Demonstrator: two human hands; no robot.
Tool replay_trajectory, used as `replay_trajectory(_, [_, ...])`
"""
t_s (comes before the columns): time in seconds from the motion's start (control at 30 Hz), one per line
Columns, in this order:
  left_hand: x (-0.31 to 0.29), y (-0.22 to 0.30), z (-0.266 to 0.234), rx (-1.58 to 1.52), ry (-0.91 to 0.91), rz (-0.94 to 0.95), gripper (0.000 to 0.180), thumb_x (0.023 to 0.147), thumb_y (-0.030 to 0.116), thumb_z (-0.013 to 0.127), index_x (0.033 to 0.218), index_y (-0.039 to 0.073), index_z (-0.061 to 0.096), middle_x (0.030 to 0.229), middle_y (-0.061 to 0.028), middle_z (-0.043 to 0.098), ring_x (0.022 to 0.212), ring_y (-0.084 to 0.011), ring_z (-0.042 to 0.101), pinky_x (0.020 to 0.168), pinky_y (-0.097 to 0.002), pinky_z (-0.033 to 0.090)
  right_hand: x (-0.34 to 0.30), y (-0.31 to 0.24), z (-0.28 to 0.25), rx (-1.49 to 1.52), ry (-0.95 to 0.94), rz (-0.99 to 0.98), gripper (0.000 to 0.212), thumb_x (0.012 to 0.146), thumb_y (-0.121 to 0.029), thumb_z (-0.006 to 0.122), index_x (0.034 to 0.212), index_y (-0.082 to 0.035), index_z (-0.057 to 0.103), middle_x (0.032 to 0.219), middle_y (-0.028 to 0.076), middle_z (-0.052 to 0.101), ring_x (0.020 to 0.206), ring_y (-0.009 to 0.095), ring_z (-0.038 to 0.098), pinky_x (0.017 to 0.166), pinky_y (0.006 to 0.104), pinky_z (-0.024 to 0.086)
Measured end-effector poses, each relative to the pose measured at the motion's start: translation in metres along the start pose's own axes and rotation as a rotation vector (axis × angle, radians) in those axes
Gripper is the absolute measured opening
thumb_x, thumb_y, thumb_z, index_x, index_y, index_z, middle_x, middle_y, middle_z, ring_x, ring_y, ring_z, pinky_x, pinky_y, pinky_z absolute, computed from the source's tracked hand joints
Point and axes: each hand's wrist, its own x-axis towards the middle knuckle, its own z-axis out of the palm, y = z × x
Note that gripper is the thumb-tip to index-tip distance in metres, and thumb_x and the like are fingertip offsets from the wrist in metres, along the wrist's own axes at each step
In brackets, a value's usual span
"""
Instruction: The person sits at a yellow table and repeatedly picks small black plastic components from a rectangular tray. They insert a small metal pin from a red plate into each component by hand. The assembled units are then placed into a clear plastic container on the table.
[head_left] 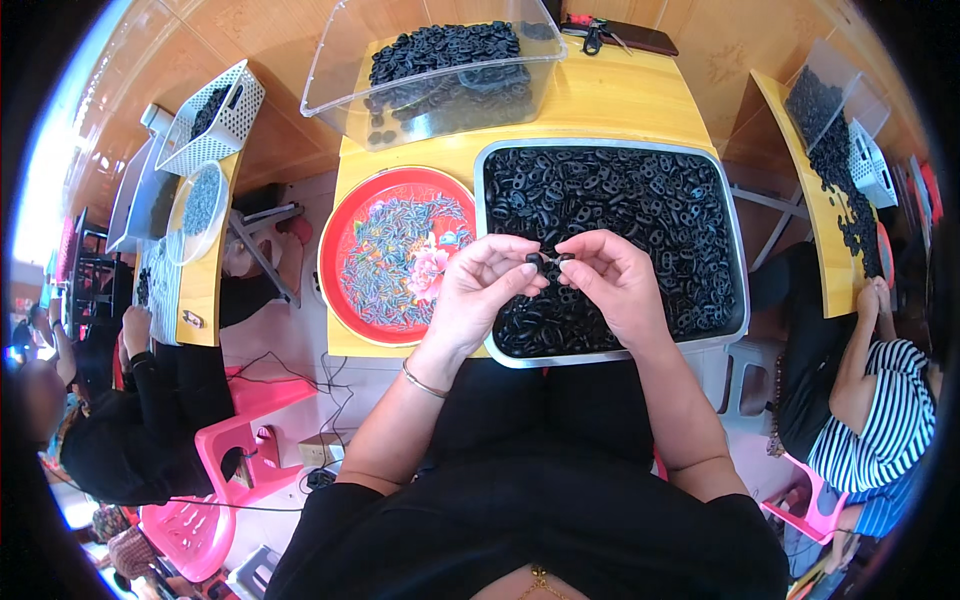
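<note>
No text, label, brand, number or sign can be read here.
</note>
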Motion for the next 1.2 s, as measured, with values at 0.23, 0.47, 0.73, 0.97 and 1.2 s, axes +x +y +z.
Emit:
replay_trajectory(0.23, [0.003,-0.005,-0.004,0.061,-0.011,0.061,0.021,0.082,-0.003,0.058,0.102,0.000,0.055,0.099,-0.0111,0.061,0.094,-0.0171,0.059,0.084,-0.0305,0.050,-0.001,0.001,0.000,-0.061,-0.031,-0.053,0.014,0.082,0.001,0.058,0.096,0.001,0.057,0.088,0.003,0.060,0.079,0.006,0.058,0.072,0.0199,0.047])
replay_trajectory(0.47, [0.003,-0.008,-0.011,-0.036,-0.018,0.034,0.022,0.081,-0.005,0.060,0.101,0.001,0.055,0.098,-0.0091,0.062,0.093,-0.0135,0.060,0.081,-0.0249,0.050,0.000,0.002,0.003,0.009,-0.025,-0.021,0.017,0.083,0.001,0.057,0.100,0.002,0.057,0.090,0.005,0.061,0.081,0.009,0.060,0.072,0.0218,0.049])
replay_trajectory(0.73, [0.006,-0.006,-0.003,0.006,0.042,0.097,0.023,0.081,-0.005,0.060,0.103,0.002,0.056,0.096,-0.0069,0.063,0.089,-0.0113,0.061,0.079,-0.0237,0.050,0.000,0.000,0.003,0.016,-0.023,0.007,0.016,0.085,0.000,0.056,0.100,0.002,0.057,0.091,0.006,0.061,0.080,0.010,0.061,0.072,0.0228,0.051])
replay_trajectory(0.97, [0.002,-0.004,-0.002,0.008,0.035,0.054,0.025,0.081,-0.003,0.060,0.106,0.001,0.055,0.093,-0.0087,0.063,0.085,-0.0136,0.062,0.075,-0.0246,0.052,0.000,0.000,0.003,-0.029,-0.020,-0.007,0.014,0.084,0.000,0.057,0.099,0.001,0.057,0.088,0.005,0.061,0.077,0.009,0.060,0.072,0.0220,0.050])
replay_trajectory(1.2, [0.001,-0.003,-0.003,0.099,0.014,0.075,0.027,0.081,-0.001,0.061,0.107,0.000,0.057,0.088,-0.0063,0.063,0.079,-0.0120,0.062,0.071,-0.0225,0.051,-0.001,-0.001,0.005,-0.074,0.012,-0.024,0.014,0.082,0.002,0.059,0.095,0.000,0.058,0.085,0.004,0.061,0.076,0.007,0.059,0.069,0.0199,0.049])
